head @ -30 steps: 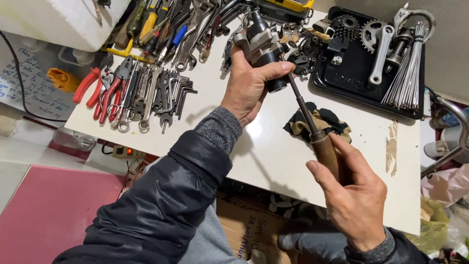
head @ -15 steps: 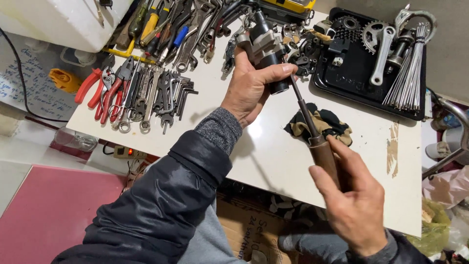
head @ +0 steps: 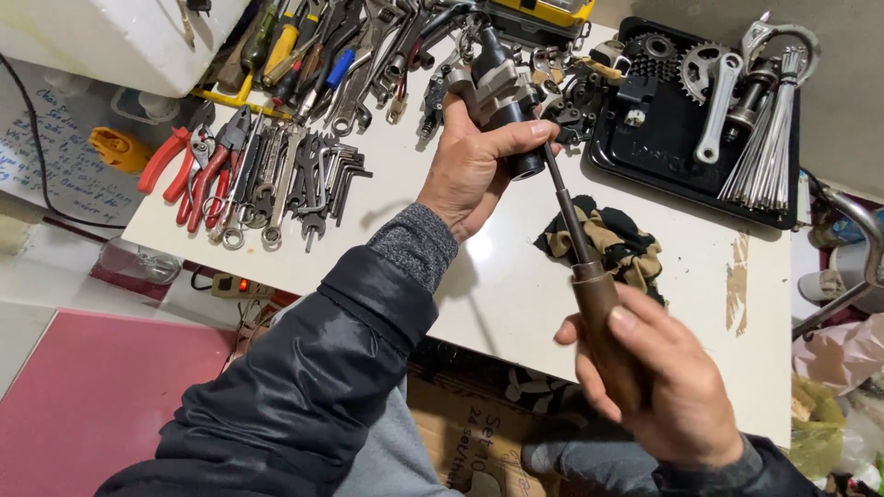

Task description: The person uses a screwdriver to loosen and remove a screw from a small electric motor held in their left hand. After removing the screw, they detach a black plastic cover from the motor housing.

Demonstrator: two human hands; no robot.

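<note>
Left hand (head: 474,166) grips a black cylindrical part (head: 502,92); right hand (head: 658,387) clasps a wooden-handled screwdriver (head: 589,267), its tip apparently inside the part.

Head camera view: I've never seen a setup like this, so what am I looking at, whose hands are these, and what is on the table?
There is no machine here. One camera worn on a person's head looks down at that person's two bare hands over a white table. The left hand grips a dark cylindrical metal part. The right hand holds a screwdriver by its brown wooden handle, its shaft running up into the end of that part. Under the shaft lies a crumpled camouflage rag. At the left are red-handled pliers and a row of wrenches. At the right, a black tray holds sprockets and a bundle of spokes.
</note>
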